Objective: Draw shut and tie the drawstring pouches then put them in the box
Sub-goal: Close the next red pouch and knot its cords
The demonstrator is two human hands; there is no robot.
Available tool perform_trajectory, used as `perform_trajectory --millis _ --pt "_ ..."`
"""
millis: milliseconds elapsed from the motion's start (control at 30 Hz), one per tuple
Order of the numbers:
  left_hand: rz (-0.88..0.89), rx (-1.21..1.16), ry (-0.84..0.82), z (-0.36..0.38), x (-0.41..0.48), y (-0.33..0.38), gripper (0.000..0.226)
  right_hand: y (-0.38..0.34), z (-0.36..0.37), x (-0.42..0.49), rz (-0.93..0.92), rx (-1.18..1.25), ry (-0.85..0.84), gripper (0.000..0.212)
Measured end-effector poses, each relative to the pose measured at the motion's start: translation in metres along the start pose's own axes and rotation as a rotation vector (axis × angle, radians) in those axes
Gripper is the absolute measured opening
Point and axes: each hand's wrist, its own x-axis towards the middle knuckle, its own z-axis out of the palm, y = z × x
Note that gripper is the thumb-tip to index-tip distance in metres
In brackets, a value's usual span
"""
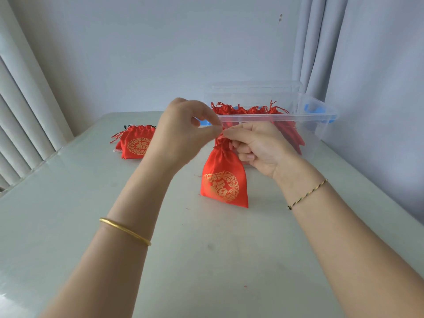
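Observation:
A red satin drawstring pouch [223, 177] with a gold round emblem hangs above the table in the middle, its neck gathered tight. My left hand [181, 131] pinches the drawstring just above the neck. My right hand [257, 148] holds the gathered neck and the cord, fingers curled round it. A clear plastic box [316, 125] stands just behind my hands and holds several red pouches [252, 110] with their cords sticking up. A small pile of red pouches [135, 144] lies on the table at the back left.
The pale glass-topped table [206, 260] reaches to a wall at the back. Curtains hang at the left [25, 111] and behind the box at the right [321, 42]. Blue handles show on the box's ends.

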Motion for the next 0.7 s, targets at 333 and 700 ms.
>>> perform_trajectory --millis 333,700 --pt "0.079 0.231 0.016 0.014 0.0 -0.01 0.012 -0.001 -0.005 0.002 0.102 0.148 -0.1 0.026" --pt "0.002 0.168 0.014 0.008 0.006 -0.023 0.007 -0.001 -0.032 0.006 -0.115 -0.227 0.091 0.015"
